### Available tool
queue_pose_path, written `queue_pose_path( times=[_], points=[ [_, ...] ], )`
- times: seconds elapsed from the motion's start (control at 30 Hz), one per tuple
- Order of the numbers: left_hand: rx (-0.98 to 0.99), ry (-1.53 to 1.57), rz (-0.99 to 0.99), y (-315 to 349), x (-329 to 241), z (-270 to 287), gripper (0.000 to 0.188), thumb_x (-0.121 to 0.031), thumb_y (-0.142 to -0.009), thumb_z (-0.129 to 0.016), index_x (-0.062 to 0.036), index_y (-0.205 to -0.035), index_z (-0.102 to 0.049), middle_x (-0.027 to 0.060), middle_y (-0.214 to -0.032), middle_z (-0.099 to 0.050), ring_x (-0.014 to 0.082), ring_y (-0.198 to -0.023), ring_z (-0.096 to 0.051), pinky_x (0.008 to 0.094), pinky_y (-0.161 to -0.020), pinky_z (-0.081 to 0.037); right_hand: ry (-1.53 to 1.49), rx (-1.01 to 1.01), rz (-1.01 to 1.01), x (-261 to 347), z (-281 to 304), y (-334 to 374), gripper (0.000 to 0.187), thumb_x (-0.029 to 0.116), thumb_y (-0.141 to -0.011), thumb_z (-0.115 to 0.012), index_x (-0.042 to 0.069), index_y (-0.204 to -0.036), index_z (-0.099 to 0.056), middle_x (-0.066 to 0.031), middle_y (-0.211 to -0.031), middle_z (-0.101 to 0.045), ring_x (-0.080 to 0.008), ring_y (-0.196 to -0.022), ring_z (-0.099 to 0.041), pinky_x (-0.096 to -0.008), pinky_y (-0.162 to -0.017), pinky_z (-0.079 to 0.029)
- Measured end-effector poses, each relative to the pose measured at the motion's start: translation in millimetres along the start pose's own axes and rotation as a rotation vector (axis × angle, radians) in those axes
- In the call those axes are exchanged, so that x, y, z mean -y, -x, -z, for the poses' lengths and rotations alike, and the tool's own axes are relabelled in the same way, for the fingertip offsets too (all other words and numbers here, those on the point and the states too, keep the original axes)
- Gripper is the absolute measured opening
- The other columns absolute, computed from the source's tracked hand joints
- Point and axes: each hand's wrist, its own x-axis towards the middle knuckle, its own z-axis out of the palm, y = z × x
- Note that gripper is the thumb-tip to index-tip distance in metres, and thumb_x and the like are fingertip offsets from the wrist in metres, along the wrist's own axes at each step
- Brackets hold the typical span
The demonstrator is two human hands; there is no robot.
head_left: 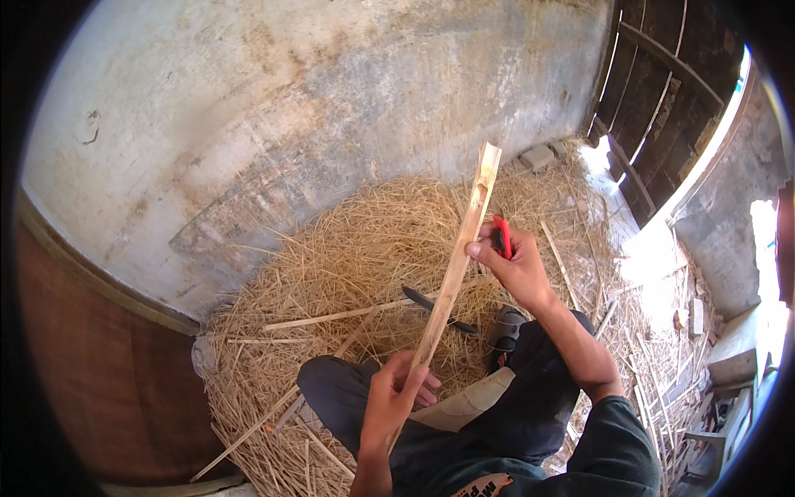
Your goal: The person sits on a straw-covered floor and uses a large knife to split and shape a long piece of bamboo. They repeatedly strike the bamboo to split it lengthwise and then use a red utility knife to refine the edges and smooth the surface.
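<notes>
A long split bamboo strip (451, 277) slants up and away from my lap, with a hollow near its far end. My left hand (397, 396) is closed round its lower part. My right hand (523, 269) grips a small red-and-black tool (502, 238), whose exact kind I cannot make out. The thumb of that hand presses on the bamboo's upper half. Behind the strip, a dark-bladed knife (420, 299) lies on the straw, partly hidden by the bamboo. Across my lap is a pale, flat piece (472, 403) of unclear material.
Straw (356, 240) covers the floor around my crossed legs, with several loose bamboo strips (331, 317) on it. A stained plaster wall (331, 108) rises ahead. A brown panel (99, 356) stands at left, a dark slatted wooden door (662, 91) at far right, and bricks (538, 157) near the wall.
</notes>
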Motion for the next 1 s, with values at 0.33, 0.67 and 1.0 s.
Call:
queue_pose_path(
  times=[0.33,0.67,1.0],
  points=[
    [0.159,0.221,0.026,0,10,4,0.04,-0.032,-0.111,-0.047,0.002,-0.124,-0.064,-0.0017,-0.063,-0.048,0.0077,-0.05,-0.049,0.0251,-0.048,-0.042,0.047,0.135,0.041,3,3,2,0.041,0.018,-0.091,-0.081,-0.002,-0.123,-0.066,-0.0011,-0.097,-0.07,-0.0057,-0.087,-0.062,-0.0247,-0.074,-0.051],
    [0.134,0.13,0.013,3,-1,-11,0.039,-0.032,-0.109,-0.052,0.0007,-0.128,-0.062,-0.0037,-0.064,-0.048,0.0045,-0.053,-0.042,0.0224,-0.05,-0.036,-0.082,0.151,-0.018,1,1,3,0.044,0.018,-0.091,-0.08,0.0,-0.128,-0.064,-0.0013,-0.102,-0.069,-0.0039,-0.087,-0.061,-0.0215,-0.071,-0.048],
    [-0.076,-0.074,-0.169,0,5,-13,0.032,-0.029,-0.108,-0.056,-0.0001,-0.116,-0.069,-0.0074,-0.065,-0.043,0.0016,-0.058,-0.036,0.0235,-0.052,-0.027,0.153,-0.002,0.296,-8,9,14,0.027,0.022,-0.094,-0.074,0.003,-0.114,-0.068,-0.0056,-0.082,-0.069,-0.0141,-0.071,-0.065,-0.0303,-0.065,-0.05]
  ],
)
